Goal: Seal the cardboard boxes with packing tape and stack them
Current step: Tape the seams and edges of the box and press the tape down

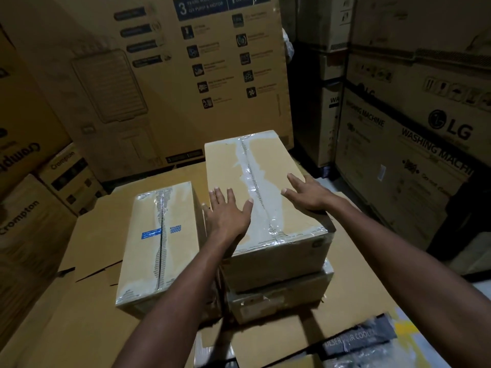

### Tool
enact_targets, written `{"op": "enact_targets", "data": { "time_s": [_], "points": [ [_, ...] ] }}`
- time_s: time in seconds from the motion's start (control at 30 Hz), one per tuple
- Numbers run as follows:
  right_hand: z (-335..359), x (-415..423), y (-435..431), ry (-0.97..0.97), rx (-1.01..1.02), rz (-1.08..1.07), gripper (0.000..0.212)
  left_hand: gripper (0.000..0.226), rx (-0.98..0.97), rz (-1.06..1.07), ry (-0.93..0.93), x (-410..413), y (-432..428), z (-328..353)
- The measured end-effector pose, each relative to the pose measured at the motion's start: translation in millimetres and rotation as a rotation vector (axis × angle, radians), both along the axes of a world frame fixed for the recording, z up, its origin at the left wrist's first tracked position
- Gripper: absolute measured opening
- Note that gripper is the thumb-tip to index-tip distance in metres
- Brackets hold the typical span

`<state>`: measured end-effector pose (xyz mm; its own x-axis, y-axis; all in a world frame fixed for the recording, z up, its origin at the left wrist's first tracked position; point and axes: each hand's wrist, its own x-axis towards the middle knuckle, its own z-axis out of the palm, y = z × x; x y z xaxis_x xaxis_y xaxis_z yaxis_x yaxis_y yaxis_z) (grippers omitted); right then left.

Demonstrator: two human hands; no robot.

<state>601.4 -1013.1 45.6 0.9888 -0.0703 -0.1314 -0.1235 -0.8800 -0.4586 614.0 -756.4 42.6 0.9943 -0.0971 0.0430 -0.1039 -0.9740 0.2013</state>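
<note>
**Hands flat on the top box, squaring up the stack**

Left hand [228,211] lies palm-down on the near left part of the top box [225,166], fingers straight and spread, thumb reaching toward the tape seam [251,166]. Right hand [308,192] is the same deal over by the right edge, fingers straight. Neither one holds anything, they just press on the lid.

That box sits on a lower box [281,298], and the near faces look roughly lined up, though I can't tell about the far side. A third taped box [148,243] stands just beside the stack on the left. It's all on a flattened cardboard sheet [101,227], with LG cartons [414,144] and Crompton cartons [24,221] walling the spot in.

My read is this is the settle-and-align bit. To do it right, I'd push from the edges rather than the middle of the lid, nudge in small moves until the sides sit flush, and keep the pressure even so the top one doesn't rock. The tape looks wrinkly near the front edge, so I'd rub it down while the palms are right there. The left box looks sealed, so it's probably next up. No tape roll in sight.
</note>
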Motion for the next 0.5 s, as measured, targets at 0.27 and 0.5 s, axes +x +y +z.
{"op": "enact_targets", "data": {
  "time_s": [0.27,0.5],
  "points": [
    [4.5,-103.9,1.9,-0.274,-0.044,-0.074,0.044,0.057,-0.099,-0.056,-0.271,-89.7,-8.5,24.3],
    [-44.3,-270.8,-14.4,-0.390,0.068,-0.297,0.043,0.037,-0.351,-0.144,-0.364,-246.0,-16.7,-14.1]
  ]
}}
